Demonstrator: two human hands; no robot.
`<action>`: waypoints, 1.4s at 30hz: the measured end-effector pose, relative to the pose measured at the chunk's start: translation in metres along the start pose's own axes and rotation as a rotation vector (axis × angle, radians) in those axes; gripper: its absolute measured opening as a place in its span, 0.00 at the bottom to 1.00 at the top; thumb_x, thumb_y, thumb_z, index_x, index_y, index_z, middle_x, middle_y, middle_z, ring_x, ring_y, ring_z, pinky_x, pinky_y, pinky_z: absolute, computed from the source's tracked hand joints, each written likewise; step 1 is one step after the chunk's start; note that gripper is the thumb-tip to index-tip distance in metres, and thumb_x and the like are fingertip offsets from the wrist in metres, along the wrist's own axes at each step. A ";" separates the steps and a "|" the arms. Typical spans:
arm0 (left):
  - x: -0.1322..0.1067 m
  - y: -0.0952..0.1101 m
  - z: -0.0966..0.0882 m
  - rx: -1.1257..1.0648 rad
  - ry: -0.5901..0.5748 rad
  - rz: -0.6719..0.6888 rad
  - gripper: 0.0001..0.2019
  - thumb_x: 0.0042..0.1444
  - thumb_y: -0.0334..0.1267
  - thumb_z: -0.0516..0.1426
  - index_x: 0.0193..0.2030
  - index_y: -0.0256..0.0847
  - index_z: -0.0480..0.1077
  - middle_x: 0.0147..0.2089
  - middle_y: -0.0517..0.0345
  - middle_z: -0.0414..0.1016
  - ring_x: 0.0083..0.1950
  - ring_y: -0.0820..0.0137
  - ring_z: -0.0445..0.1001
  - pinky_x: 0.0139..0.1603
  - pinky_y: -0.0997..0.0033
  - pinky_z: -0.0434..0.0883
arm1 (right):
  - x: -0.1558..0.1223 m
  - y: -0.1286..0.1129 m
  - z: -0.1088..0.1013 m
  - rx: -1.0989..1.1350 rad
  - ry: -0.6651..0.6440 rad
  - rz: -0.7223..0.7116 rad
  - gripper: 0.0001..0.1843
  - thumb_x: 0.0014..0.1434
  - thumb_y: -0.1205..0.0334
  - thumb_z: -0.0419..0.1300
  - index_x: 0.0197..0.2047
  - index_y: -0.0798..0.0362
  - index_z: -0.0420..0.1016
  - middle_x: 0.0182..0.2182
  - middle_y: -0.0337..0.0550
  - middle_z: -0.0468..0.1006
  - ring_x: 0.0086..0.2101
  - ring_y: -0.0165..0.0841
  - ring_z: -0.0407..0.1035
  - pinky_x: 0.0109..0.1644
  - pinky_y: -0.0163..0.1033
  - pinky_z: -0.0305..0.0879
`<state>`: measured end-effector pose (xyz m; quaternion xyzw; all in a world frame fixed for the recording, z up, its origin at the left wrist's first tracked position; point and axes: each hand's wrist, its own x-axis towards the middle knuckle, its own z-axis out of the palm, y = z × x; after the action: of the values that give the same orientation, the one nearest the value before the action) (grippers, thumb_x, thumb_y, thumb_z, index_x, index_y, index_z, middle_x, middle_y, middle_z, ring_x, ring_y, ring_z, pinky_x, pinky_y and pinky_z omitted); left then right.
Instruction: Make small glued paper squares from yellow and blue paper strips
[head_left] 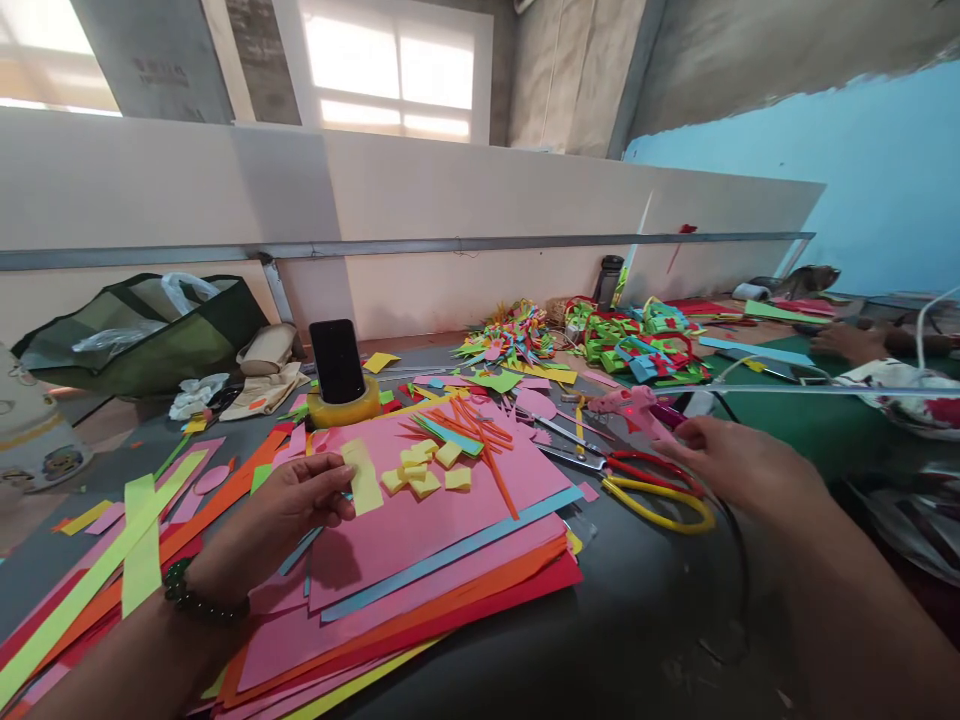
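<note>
My left hand (300,498) pinches a pale yellow paper strip (363,478) between thumb and fingers, above a stack of coloured paper. Several small folded yellow paper pieces (421,468) lie on the pink top sheet (420,530), just right of that strip. Thin orange paper strips (491,450) are piled behind them. On the right, my right hand (724,462) has its fingers closed at the handle end of a pink hot glue gun (630,406), which shows a red light. Scissors with red and yellow handles (645,495) lie on the table below the gun.
A phone (337,362) leans upright on a yellow tape roll (345,405). Paper strips (142,540) cover the left side. Piled paper pieces (630,340) and a dark bottle (608,282) stand at the back. A green bag (135,340) sits back left. Another person's hand (847,342) is far right.
</note>
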<state>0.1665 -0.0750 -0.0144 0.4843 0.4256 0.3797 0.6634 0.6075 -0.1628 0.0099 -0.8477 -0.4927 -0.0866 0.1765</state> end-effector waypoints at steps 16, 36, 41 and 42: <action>-0.005 -0.014 0.014 -0.014 -0.272 -0.020 0.09 0.49 0.39 0.62 0.27 0.35 0.70 0.22 0.61 0.72 0.22 0.78 0.72 0.23 0.83 0.64 | -0.094 -0.199 0.045 0.604 0.062 -1.295 0.06 0.62 0.66 0.54 0.36 0.53 0.72 0.30 0.43 0.72 0.31 0.29 0.66 0.34 0.33 0.63; -0.012 -0.015 0.029 0.360 -0.202 0.067 0.10 0.49 0.42 0.58 0.25 0.36 0.73 0.20 0.57 0.73 0.22 0.71 0.74 0.22 0.78 0.65 | -0.084 -0.206 0.051 1.063 -0.616 -0.598 0.19 0.49 0.48 0.64 0.23 0.56 0.71 0.20 0.35 0.69 0.23 0.24 0.59 0.26 0.31 0.56; -0.013 -0.022 0.032 0.438 -0.215 0.092 0.09 0.50 0.38 0.55 0.23 0.38 0.72 0.21 0.59 0.73 0.20 0.74 0.71 0.19 0.80 0.61 | -0.079 -0.204 0.056 1.068 -0.732 -0.534 0.19 0.46 0.47 0.65 0.24 0.57 0.73 0.20 0.36 0.69 0.24 0.24 0.59 0.27 0.31 0.55; -0.014 -0.022 0.032 0.452 -0.226 0.099 0.09 0.50 0.37 0.55 0.23 0.38 0.72 0.22 0.59 0.73 0.20 0.74 0.71 0.19 0.79 0.62 | -0.079 -0.204 0.056 1.063 -0.744 -0.524 0.19 0.46 0.47 0.65 0.24 0.57 0.73 0.20 0.35 0.69 0.23 0.24 0.59 0.26 0.30 0.54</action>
<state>0.1932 -0.1029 -0.0277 0.6798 0.3984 0.2505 0.5624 0.3895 -0.1126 -0.0235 -0.4729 -0.6842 0.4226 0.3601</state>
